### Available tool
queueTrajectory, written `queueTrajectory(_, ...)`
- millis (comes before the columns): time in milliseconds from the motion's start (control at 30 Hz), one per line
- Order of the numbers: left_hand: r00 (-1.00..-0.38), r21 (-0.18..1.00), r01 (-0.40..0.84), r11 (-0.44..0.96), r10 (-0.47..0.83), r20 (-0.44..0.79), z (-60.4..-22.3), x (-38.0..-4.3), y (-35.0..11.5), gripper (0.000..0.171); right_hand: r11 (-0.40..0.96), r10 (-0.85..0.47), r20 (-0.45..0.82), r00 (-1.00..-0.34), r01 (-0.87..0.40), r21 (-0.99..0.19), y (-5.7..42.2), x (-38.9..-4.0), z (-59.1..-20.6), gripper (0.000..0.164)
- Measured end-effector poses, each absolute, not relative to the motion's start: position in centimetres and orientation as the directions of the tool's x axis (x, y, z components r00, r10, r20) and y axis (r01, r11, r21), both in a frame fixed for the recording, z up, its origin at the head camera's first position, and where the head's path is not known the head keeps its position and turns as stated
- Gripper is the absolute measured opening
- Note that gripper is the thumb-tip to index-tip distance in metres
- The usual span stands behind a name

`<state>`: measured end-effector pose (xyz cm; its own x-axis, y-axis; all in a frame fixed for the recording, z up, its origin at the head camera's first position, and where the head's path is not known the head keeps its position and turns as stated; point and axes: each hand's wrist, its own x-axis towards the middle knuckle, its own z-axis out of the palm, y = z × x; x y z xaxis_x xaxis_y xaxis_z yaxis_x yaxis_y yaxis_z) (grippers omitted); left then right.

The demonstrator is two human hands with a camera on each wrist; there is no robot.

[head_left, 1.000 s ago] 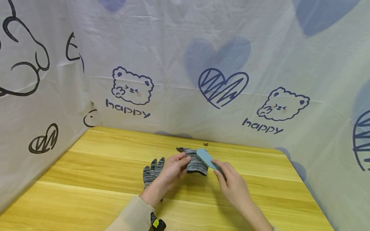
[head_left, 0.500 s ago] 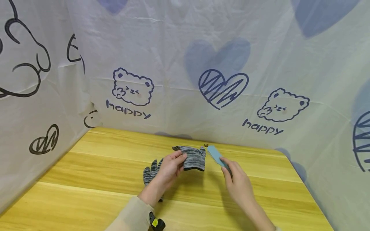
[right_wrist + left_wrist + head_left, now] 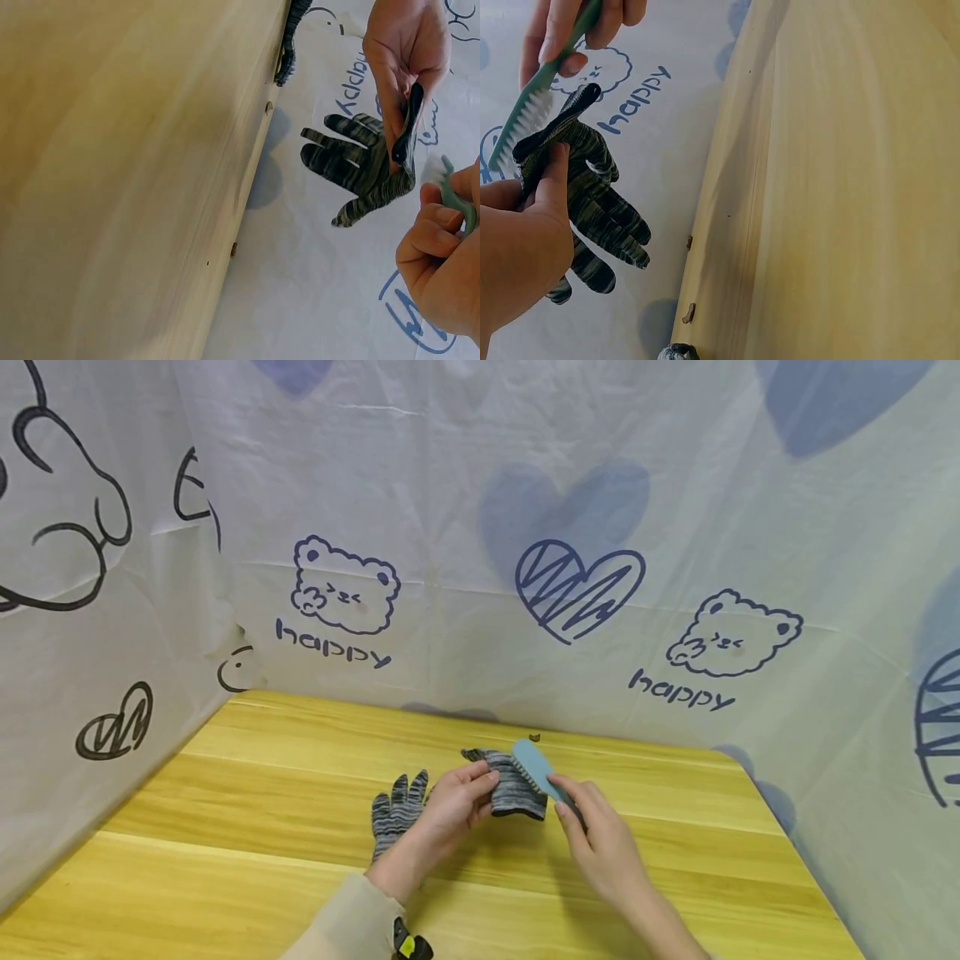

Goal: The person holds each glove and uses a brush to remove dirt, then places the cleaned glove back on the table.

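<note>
A grey-black striped knit glove [image 3: 515, 789] is held up over the table by my left hand [image 3: 455, 797], thumb on the near side. In the left wrist view the glove's fingers [image 3: 604, 225] dangle below its dark cuff. My right hand [image 3: 603, 835] grips the handle of a light blue brush [image 3: 534, 766], whose pale bristles lie against the glove's face in the head view. The right wrist view has the right hand [image 3: 442, 255] curled round the brush handle [image 3: 457, 201]. A second striped glove [image 3: 393, 814] lies flat on the table, partly hidden behind my left forearm.
The yellow wood-grain table [image 3: 262, 793] ends against a white printed sheet [image 3: 450, 635] at the back. A tiny dark bit [image 3: 534, 737] sits by the far edge. A black strap with a yellow mark [image 3: 408, 942] is at my left wrist.
The brush lifts off to the right of the glove half a second ago, then comes back onto it. The held glove shifts up and left, then returns right and down.
</note>
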<state>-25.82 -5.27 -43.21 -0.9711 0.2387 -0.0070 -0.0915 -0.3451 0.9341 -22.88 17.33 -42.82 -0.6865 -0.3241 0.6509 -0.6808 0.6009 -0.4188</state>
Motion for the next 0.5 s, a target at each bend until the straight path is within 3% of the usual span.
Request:
queueTrajectory(167,-0.966,0.934,-0.106,-0.342,0.258,-0.015,-43.12,-25.70,-5.00,0.063,0.597,-0.364,0.646,-0.672,-0.700,-0.392,17.06,-22.76,-42.89,0.042)
queueTrajectory(400,-0.968,0.924,-0.107,-0.367,0.252,-0.012,-43.24,-25.72,-4.96,0.063,0.619,-0.344,0.620,-0.706,-0.666,-0.416,17.11,-22.83,-42.95,0.042)
queueTrajectory(500,-0.969,0.915,-0.107,-0.388,0.245,-0.010,-43.30,-25.72,-4.98,0.062,0.616,-0.335,0.653,-0.679,-0.683,-0.394,17.13,-22.98,-43.08,0.042)
